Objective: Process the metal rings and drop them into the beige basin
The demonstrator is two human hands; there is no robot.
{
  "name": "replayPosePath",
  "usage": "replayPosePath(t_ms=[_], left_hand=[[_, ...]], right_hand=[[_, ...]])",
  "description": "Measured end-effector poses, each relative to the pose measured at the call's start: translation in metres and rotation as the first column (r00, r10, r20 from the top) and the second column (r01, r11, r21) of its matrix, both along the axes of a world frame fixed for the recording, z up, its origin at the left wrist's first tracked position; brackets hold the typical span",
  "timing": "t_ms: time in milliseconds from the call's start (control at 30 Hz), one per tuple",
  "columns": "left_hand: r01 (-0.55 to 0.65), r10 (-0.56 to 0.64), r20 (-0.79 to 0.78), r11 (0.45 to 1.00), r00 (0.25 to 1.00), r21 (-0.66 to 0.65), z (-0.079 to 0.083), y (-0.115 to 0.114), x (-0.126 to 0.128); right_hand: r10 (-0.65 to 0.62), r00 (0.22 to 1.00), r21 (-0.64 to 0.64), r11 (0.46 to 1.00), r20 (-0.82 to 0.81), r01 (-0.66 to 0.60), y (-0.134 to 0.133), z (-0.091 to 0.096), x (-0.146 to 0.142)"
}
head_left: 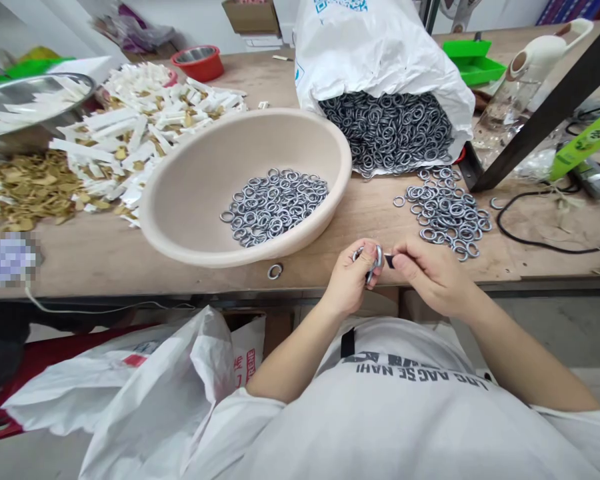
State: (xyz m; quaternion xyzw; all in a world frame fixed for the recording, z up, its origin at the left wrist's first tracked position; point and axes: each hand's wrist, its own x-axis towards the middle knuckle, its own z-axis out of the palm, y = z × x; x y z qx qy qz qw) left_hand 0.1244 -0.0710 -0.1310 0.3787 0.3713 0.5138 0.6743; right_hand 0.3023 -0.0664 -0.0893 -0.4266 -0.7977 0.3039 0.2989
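My left hand (347,281) is closed on a few grey rings (379,257), pinched between thumb and fingers above the table's front edge. Close beside it, my right hand (437,275) grips a small flat dark piece (390,261) whose far end points at the rings; its exact kind is unclear. A beige basin (190,193) with many grey rings (280,207) in it stands to the left of my hands. Just beyond my right hand lies a loose pile of similar rings (450,212). One single ring (279,270) rests in front of the basin.
A white sack (370,53) spills rings at the back. White strips (110,123) and tan pieces (35,190) are heaped left, by a steel bowl (35,127). A black metal post (545,107) and cable (545,250) are on the right. White bags (145,393) hang below.
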Motion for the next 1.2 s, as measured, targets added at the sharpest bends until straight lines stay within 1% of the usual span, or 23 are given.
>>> replayPosePath(t_ms=[100, 200, 367, 433, 500, 567, 600, 633, 667, 700, 733, 767, 800, 833, 867, 900, 933, 967, 1000, 1033, 1100, 1133, 1200], left_hand=[[-0.006, 0.006, 0.008, 1.000, 1.000, -0.011, 0.002, -0.001, 0.002], [-0.010, 0.011, 0.023, 1.000, 1.000, -0.014, 0.004, -0.001, 0.003], [0.006, -0.007, -0.006, 1.000, 1.000, -0.014, 0.002, -0.001, -0.001], [0.067, -0.067, -0.059, 0.998, 0.996, -0.003, 0.000, -0.003, -0.002], [0.210, -0.209, -0.127, 0.978, 0.970, -0.001, 0.002, -0.009, -0.002], [0.303, -0.299, -0.178, 0.953, 0.938, -0.002, 0.012, -0.016, -0.004], [0.290, -0.279, -0.210, 0.957, 0.937, 0.021, 0.022, -0.018, -0.006], [0.221, -0.196, -0.257, 0.972, 0.946, 0.075, 0.034, -0.019, -0.011], [0.131, -0.068, -0.333, 0.977, 0.941, 0.171, 0.049, -0.018, -0.019], [0.040, 0.102, -0.431, 0.950, 0.897, 0.309, 0.064, -0.014, -0.028], [-0.061, 0.333, -0.513, 0.877, 0.791, 0.476, 0.080, -0.008, -0.040], [-0.088, 0.536, -0.562, 0.769, 0.630, 0.633, 0.093, 0.000, -0.052], [-0.066, 0.702, -0.578, 0.658, 0.416, 0.750, 0.104, 0.010, -0.066], [-0.022, 0.778, -0.595, 0.610, 0.202, 0.792, 0.112, 0.020, -0.079], [0.019, 0.765, -0.644, 0.644, 0.019, 0.765, 0.116, 0.031, -0.090], [0.054, 0.687, -0.720, 0.726, -0.099, 0.686, 0.117, 0.041, -0.100], [0.088, 0.602, -0.781, 0.798, -0.166, 0.596, 0.115, 0.049, -0.108], [0.107, 0.545, -0.814, 0.838, -0.201, 0.535, 0.111, 0.055, -0.114], [0.120, 0.506, -0.835, 0.863, -0.216, 0.492, 0.107, 0.059, -0.118], [0.114, 0.499, -0.837, 0.867, -0.227, 0.486, 0.104, 0.061, -0.120], [0.070, 0.522, -0.816, 0.850, -0.250, 0.523, 0.101, 0.060, -0.118], [0.047, 0.548, -0.797, 0.830, -0.252, 0.556, 0.102, 0.056, -0.115], [0.028, 0.652, -0.728, 0.749, -0.210, 0.662, 0.104, 0.046, -0.101]], right_hand=[[0.022, 0.999, 0.054, 0.998, 0.047, -0.024, -0.006, 0.002, -0.001], [0.032, 0.998, 0.061, 0.997, 0.060, -0.036, -0.007, 0.003, -0.002], [0.109, 0.994, -0.035, 0.993, -0.009, -0.110, 0.001, 0.001, -0.001], [0.040, 0.999, -0.046, 0.998, -0.031, -0.041, 0.009, -0.006, -0.001], [-0.109, 0.994, -0.002, 0.994, -0.031, 0.109, 0.021, -0.014, 0.001], [-0.222, 0.974, 0.039, 0.974, -0.041, 0.223, 0.033, -0.018, 0.005], [-0.246, 0.968, 0.045, 0.968, -0.046, 0.248, 0.039, -0.018, 0.008], [-0.264, 0.963, 0.050, 0.963, -0.046, 0.266, 0.045, -0.017, 0.011], [-0.288, 0.957, 0.061, 0.955, -0.035, 0.289, 0.052, -0.014, 0.015], [-0.319, 0.948, 0.080, 0.945, -0.007, 0.318, 0.059, -0.012, 0.018], [-0.355, 0.934, 0.104, 0.931, 0.043, 0.349, 0.068, -0.009, 0.021], [-0.388, 0.914, 0.132, 0.918, 0.115, 0.373, 0.078, -0.008, 0.023], [-0.410, 0.890, 0.163, 0.910, 0.200, 0.382, 0.088, -0.007, 0.023], [-0.416, 0.861, 0.190, 0.908, 0.293, 0.374, 0.099, -0.009, 0.023], [-0.406, 0.830, 0.209, 0.913, 0.383, 0.350, 0.110, -0.011, 0.021], [-0.387, 0.799, 0.220, 0.922, 0.460, 0.320, 0.120, -0.015, 0.018], [-0.366, 0.773, 0.223, 0.930, 0.518, 0.290, 0.130, -0.019, 0.014], [-0.347, 0.757, 0.222, 0.938, 0.554, 0.268, 0.137, -0.024, 0.011], [-0.335, 0.750, 0.219, 0.942, 0.570, 0.254, 0.142, -0.027, 0.008], [-0.330, 0.751, 0.218, 0.944, 0.572, 0.249, 0.146, -0.030, 0.006], [-0.334, 0.763, 0.230, 0.942, 0.554, 0.246, 0.145, -0.029, 0.004], [-0.319, 0.790, 0.220, 0.946, 0.524, 0.236, 0.140, -0.026, 0.005], [-0.217, 0.900, 0.090, 0.976, 0.378, 0.198, 0.125, -0.016, 0.007]])
